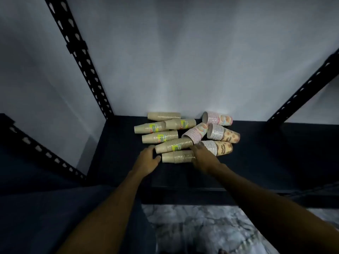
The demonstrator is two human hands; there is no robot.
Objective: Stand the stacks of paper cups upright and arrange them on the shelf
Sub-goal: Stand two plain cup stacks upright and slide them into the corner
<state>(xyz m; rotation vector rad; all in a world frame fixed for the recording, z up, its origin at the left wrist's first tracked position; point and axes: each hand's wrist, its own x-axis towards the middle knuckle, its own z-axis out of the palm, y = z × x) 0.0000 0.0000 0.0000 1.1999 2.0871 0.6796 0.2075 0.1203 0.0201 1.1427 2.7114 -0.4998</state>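
between the open left hand and right hand lies a toppled cup stack.

Single head-worn wide-angle view, looking forward and down, close over the dark shelf, wall behind

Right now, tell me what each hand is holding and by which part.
Nothing is clearly held. The left hand and right hand reach for opposite ends of the nearest brown cup stack; whether either grips it cannot be told.
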